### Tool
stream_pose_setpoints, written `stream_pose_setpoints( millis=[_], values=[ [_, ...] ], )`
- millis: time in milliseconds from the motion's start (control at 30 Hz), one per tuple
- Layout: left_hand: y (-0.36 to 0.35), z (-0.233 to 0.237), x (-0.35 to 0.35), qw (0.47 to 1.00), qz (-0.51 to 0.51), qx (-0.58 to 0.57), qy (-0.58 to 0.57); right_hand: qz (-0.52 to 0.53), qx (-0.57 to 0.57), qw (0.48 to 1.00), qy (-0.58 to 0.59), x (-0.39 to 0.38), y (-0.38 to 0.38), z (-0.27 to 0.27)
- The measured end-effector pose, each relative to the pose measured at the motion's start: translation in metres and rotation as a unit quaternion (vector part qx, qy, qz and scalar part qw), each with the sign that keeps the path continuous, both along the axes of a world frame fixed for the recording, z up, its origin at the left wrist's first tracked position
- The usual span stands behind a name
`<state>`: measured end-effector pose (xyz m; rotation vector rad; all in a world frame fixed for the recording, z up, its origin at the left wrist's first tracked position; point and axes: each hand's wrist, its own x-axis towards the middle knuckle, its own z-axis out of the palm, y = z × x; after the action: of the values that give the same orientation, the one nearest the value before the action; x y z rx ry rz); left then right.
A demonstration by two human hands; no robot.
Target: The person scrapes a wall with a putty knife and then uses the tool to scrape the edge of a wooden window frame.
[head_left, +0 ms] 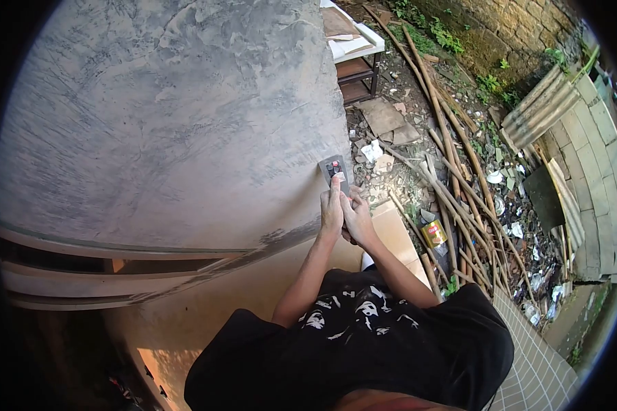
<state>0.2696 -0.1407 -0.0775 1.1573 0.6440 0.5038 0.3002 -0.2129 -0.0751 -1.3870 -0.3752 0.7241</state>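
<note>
A putty knife (343, 179) with a flat grey blade and a dark and red label lies against the grey plastered wall (185, 116), close to its right edge. My left hand (332, 211) is closed on it, with a finger stretched along the blade. Close beside it, my right hand (357, 216) is wrapped around the lower end, where a bit of orange shows between the fingers. Pale dust coats the fingers. The handle is mostly hidden by both hands. Patchy, streaked grey filler covers the wall.
A tiled ledge (395, 236) lies below the hands. Right of the wall, bamboo poles (459, 178) lie over rubble and litter, near a yellow packet (434, 234). A white-topped shelf (356, 48) stands beyond the wall's edge. Corrugated sheets (541, 106) lean farther right.
</note>
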Motion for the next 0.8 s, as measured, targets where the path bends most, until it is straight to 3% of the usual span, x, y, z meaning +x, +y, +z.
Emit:
stream_pose_setpoints(
  millis=[100, 167, 267, 333, 400, 433, 467, 533, 600, 667, 733, 800],
  values=[
    [0.002, -0.004, -0.003, 1.0, -0.002, -0.013, -0.004, -0.012, 0.012, 0.999, -0.049, 0.001, 0.004, -0.015],
    [0.007, -0.008, -0.013, 0.999, -0.025, -0.022, -0.002, 0.051, 0.042, 0.997, 0.027, 0.001, 0.002, -0.02],
    [-0.004, -0.014, -0.039, 0.996, -0.084, 0.014, 0.016, 0.054, 0.065, 0.996, 0.034, 0.0, -0.002, -0.001],
    [-0.027, -0.015, -0.053, 0.99, -0.053, -0.127, 0.006, 0.013, 0.019, 0.999, -0.037, 0.002, 0.0, -0.014],
    [-0.028, -0.024, -0.068, 0.99, -0.097, -0.106, 0.006, 0.011, 0.019, 0.997, -0.069, 0.001, 0.0, -0.007],
    [-0.026, -0.029, -0.075, 0.987, -0.139, -0.083, 0.009, 0.038, -0.063, 0.994, -0.079, 0.002, -0.006, 0.02],
    [-0.023, -0.037, -0.082, 0.986, -0.144, -0.083, 0.008, 0.032, -0.064, 0.994, -0.08, 0.005, -0.006, 0.018],
    [-0.015, -0.03, -0.087, 0.977, -0.183, -0.106, 0.005, 0.061, -0.059, 0.977, -0.198, 0.011, -0.003, 0.017],
    [-0.012, -0.009, -0.092, 0.968, -0.221, -0.115, -0.004, 0.072, -0.021, 0.993, -0.093, 0.016, 0.003, 0.024],
    [-0.01, -0.011, -0.094, 0.96, -0.257, -0.112, 0.007, 0.068, 0.095, 0.993, 0.029, 0.011, 0.012, 0.029],
    [-0.014, -0.029, -0.094, 0.957, -0.247, -0.151, -0.024, 0.071, 0.082, 0.992, 0.056, 0.004, 0.016, 0.038],
    [-0.019, -0.059, -0.09, 0.94, -0.157, -0.283, -0.104, 0.06, 0.064, 0.995, 0.042, -0.004, 0.02, 0.045]
  ],
)
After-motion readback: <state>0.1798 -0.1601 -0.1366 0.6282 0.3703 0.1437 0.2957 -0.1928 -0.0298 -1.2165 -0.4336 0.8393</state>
